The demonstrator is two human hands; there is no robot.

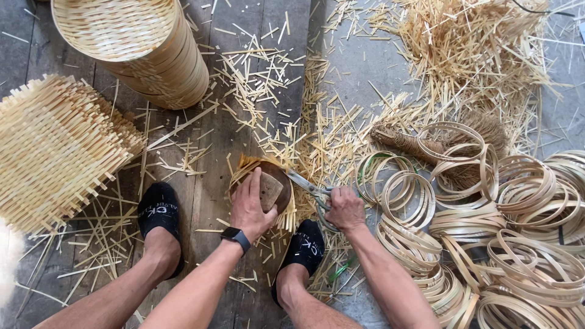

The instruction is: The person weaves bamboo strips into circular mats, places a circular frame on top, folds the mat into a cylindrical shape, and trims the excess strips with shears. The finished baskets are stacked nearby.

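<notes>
You are looking down at a floor of worn grey planks; to your right it gives way to smooth grey concrete; pale straw-coloured offcuts litter both. Even daylight falls across everything; shadows are soft.

A small dark smartwatch screen on the left wrist.
</notes>
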